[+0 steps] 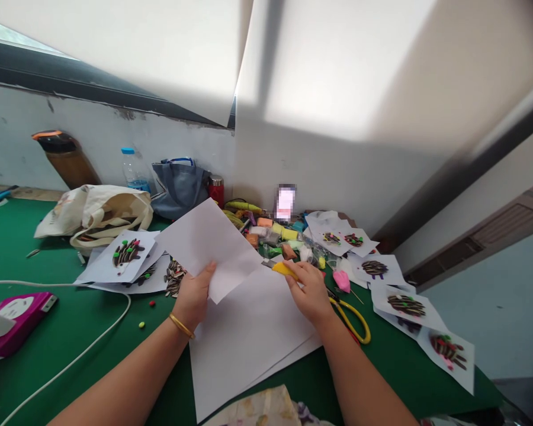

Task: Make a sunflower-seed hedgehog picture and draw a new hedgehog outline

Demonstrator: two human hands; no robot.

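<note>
My left hand, thumb on top, pinches a small white sheet of paper and lifts it at a tilt. In my right hand is a yellow utility knife, its blade pointing left near the sheet's right corner. Under both hands lie larger white paper sheets, overlapping on the green table. Yellow-handled scissors rest beside my right wrist, partly hidden by it. A pile of sunflower seeds shows just left of the held sheet.
Colourful clay packs crowd the back, before a propped phone. Paper cards with seed decorations line the right; more cards lie left. A cloth bag, a water bottle, a white cable and a magenta device occupy the left.
</note>
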